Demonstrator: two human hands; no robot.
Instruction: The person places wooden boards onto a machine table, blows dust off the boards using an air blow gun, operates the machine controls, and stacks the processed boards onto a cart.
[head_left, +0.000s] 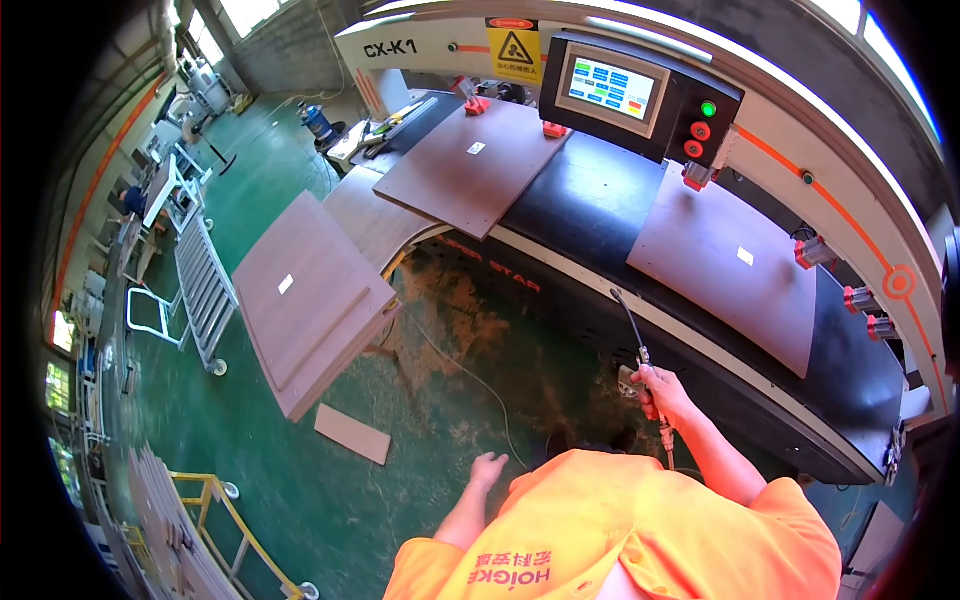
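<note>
My right hand (662,393) is wrapped round an air blow gun (643,355), whose thin black nozzle points up toward the front edge of the machine bed (590,185). A brown panel (725,270) with a small white label lies on the right of the bed. Another brown panel (475,165) lies on its left part and overhangs the front edge. My left hand (488,468) hangs low over the green floor, touching nothing; its fingers look loosely curled, but their exact pose is too small to tell.
A stack of brown panels (310,300) stands left of the machine. A loose board (352,435) lies on the floor. A control screen (612,90) hangs above the bed. A hose trails across the floor. A roller rack (205,290) and a yellow-framed cart (235,510) stand at left.
</note>
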